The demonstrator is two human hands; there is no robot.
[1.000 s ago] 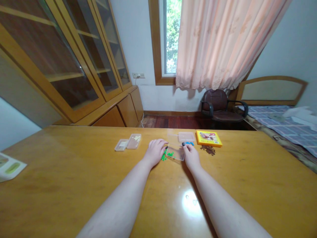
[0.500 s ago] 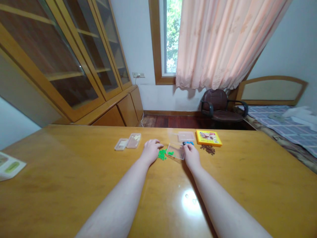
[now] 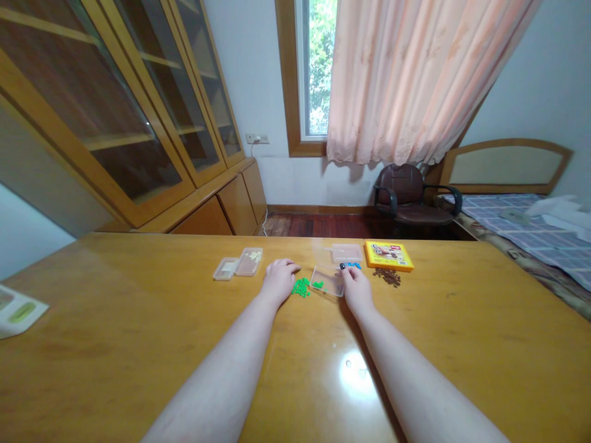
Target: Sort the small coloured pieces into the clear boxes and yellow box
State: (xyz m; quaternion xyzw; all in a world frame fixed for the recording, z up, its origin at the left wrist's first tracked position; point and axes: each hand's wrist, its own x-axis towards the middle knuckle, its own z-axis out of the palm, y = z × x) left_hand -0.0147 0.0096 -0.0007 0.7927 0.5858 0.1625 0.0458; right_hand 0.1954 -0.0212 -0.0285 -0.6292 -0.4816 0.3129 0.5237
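Note:
My right hand (image 3: pixel 357 290) pinches the right edge of a clear plastic box (image 3: pixel 331 284), which is tilted a little over the table. A few green pieces lie in the box's left end. To its left, a heap of small green pieces (image 3: pixel 301 287) rests on the table. My left hand (image 3: pixel 278 280) lies beside that heap, palm down, its fingers reaching toward the right with nothing visible in them. The fingertips are too small to make out clearly. Behind my right hand, blue pieces (image 3: pixel 353 266) show partly, near another clear box (image 3: pixel 347 253).
A yellow box (image 3: pixel 389 256) stands at the right, with brown pieces (image 3: pixel 388 277) in front. Two open plastic cases lie left: one with pale pieces (image 3: pixel 249 262), a smaller one (image 3: pixel 226 269). A white and green object (image 3: pixel 21 311) sits at the table's (image 3: pixel 138 344) left edge.
My left hand has shifted very slightly left, away from the plastic box. My right hand keeps its hold on the box, almost unmoved.

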